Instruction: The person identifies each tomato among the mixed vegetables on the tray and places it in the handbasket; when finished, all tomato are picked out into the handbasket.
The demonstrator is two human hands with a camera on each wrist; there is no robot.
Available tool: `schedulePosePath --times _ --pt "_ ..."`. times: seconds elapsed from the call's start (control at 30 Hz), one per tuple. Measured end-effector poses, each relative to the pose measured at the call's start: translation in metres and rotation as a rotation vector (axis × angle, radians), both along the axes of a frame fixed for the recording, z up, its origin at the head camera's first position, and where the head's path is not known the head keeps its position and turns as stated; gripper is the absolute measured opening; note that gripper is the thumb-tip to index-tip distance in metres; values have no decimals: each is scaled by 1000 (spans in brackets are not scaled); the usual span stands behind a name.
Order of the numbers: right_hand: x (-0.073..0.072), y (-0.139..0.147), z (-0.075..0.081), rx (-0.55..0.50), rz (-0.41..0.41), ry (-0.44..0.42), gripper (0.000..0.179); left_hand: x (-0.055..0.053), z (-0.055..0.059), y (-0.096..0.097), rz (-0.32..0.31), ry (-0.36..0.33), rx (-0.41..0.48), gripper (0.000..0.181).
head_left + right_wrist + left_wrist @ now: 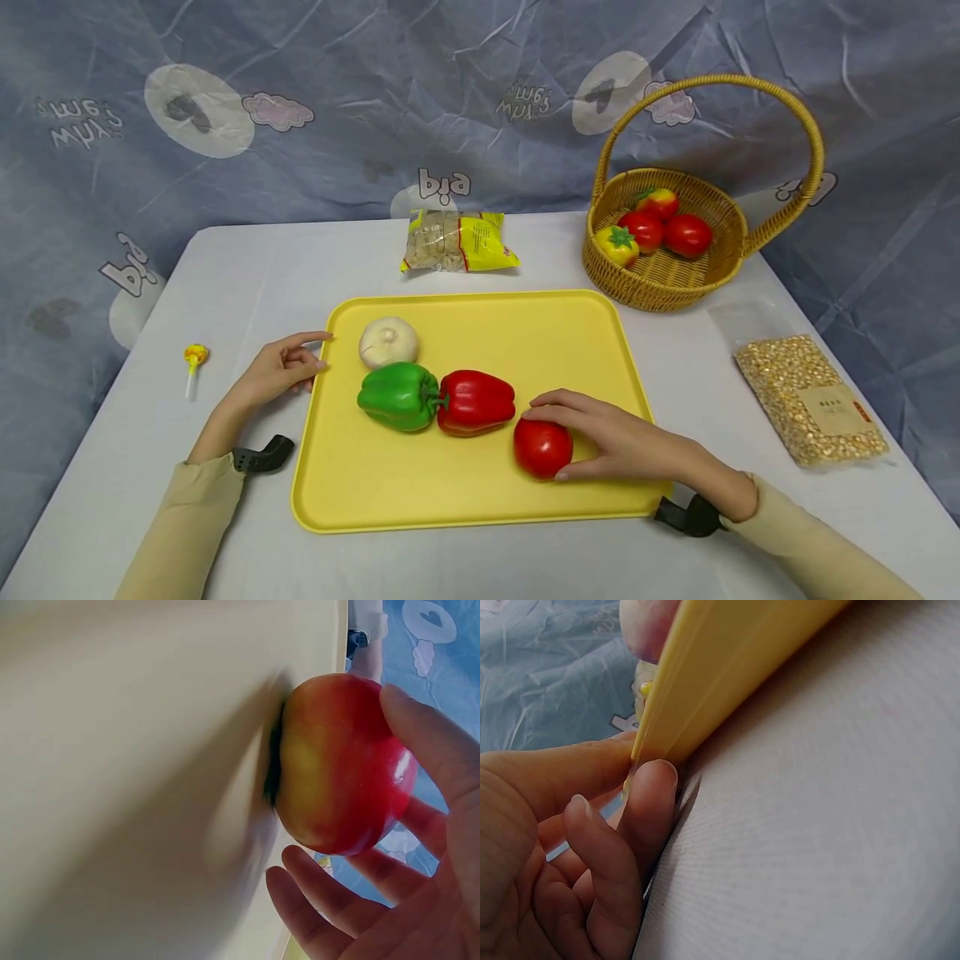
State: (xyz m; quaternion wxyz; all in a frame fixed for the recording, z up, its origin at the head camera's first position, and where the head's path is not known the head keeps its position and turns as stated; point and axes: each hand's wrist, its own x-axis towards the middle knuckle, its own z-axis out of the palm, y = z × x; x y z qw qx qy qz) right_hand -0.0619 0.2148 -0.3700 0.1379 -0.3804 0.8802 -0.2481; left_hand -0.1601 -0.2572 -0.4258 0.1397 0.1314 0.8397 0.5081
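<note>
A red toy tomato [542,449] is on the right part of the yellow tray [420,500], with my right hand [611,437] over it. In the right wrist view, thumb and fingers curve round the tomato [341,765], whose yellowish end and green leaves face the tray. My left hand [281,367] is at the tray's left rim; in the left wrist view its fingertips [652,780] pinch that edge. Left of the tomato lie a red bell pepper [476,404] and a green bell pepper [397,398], stems meeting. Behind them sits a white, round garlic-like bulb [387,342].
A wicker basket [660,287] with several red and yellow tomatoes stands at the back right. Near it lies a bag of yellow grains [810,400]. Behind the tray is a yellow-and-clear packet [457,242]. A lollipop [196,358] lies at the far left.
</note>
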Motion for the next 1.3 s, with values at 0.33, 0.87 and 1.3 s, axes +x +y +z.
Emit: schedulePosePath --times 0.33,0.87,1.3 --pt "-2 -3 2 -2 11 -63 62 0 0 0 6 9 -14 49" --pt "-10 7 15 -11 -10 -15 59 0 0 -1 -2 3 -11 49" --pt "-35 31 49 -88 -70 173 63 -1 -1 -1 2 10 -12 48"
